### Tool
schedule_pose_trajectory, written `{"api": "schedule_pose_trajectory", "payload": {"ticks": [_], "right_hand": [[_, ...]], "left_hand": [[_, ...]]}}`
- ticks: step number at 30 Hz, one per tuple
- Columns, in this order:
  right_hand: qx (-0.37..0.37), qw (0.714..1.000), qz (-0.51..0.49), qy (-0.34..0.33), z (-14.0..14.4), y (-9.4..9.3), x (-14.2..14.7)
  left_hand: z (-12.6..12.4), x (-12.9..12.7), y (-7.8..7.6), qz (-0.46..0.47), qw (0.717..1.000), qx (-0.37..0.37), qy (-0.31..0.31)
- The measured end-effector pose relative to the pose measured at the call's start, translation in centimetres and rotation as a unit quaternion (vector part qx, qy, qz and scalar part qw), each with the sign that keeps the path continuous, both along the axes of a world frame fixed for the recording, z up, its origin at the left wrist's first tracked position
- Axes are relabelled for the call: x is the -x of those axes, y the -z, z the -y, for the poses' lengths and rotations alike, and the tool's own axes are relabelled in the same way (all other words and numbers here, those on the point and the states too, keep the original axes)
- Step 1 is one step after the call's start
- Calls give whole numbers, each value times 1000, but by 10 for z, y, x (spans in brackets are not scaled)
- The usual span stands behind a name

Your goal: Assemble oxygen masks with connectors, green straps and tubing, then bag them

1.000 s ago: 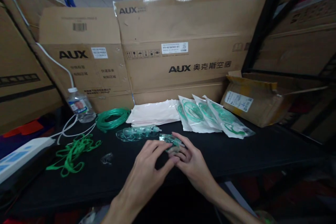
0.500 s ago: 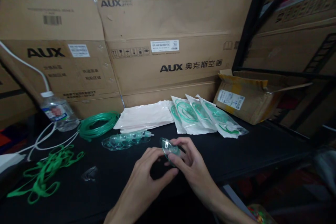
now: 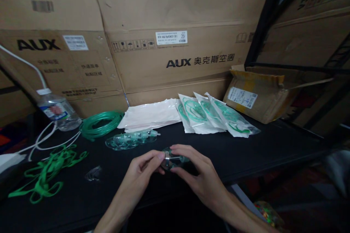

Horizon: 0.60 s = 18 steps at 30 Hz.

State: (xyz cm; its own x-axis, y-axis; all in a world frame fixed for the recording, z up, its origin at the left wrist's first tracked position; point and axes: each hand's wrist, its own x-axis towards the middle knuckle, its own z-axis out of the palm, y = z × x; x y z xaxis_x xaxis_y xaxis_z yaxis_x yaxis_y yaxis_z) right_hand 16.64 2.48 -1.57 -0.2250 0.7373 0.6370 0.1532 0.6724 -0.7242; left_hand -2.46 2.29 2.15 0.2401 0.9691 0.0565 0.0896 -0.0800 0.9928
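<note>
A clear green oxygen mask (image 3: pixel 172 159) is held low over the black table, at the middle front. My left hand (image 3: pixel 146 167) pinches its left edge between thumb and fingers, beside a shiny strip that looks like a metal nose clip. From the right, my right hand (image 3: pixel 198 169) grips the mask, its fingers on the far side and its thumb on the near side. Just beyond the hands lies a row of nested clear green masks (image 3: pixel 131 139). Several small thin shiny strips (image 3: pixel 93 174) rest on the table left of my left hand.
Coiled green tubing (image 3: pixel 101 124) and tangled green elastic strap (image 3: pixel 49 174) lie at left, near a plastic bottle (image 3: pixel 58 113) with a white cable. White packets (image 3: pixel 150 114) and bagged tubing sets (image 3: pixel 202 114) lie behind. An open cardboard box (image 3: pixel 254 94) stands back right; large cartons (image 3: pixel 175 14) form a wall.
The mask has been turned in my hands, so the shiny strip now faces up. My left hand has closed from a loose, spread shape into a pinch on the mask's edge. The view has tilted down.
</note>
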Motion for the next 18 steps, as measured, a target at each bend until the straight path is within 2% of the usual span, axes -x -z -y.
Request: {"api": "schedule_pose_trajectory", "payload": {"ticks": [4, 8, 13, 18], "right_hand": [[-46, 999, -10, 12, 2, 2, 1], [-52, 999, -7, 16, 5, -1, 3], [-67, 997, 12, 26, 8, -3, 3], [-93, 995, 25, 33, 8, 1, 4]], "left_hand": [[2, 3, -2, -44, 999, -21, 6], [2, 0, -7, -56, 998, -15, -3], [5, -3, -10, -28, 999, 18, -1], [6, 0, -1, 20, 998, 51, 13]]}}
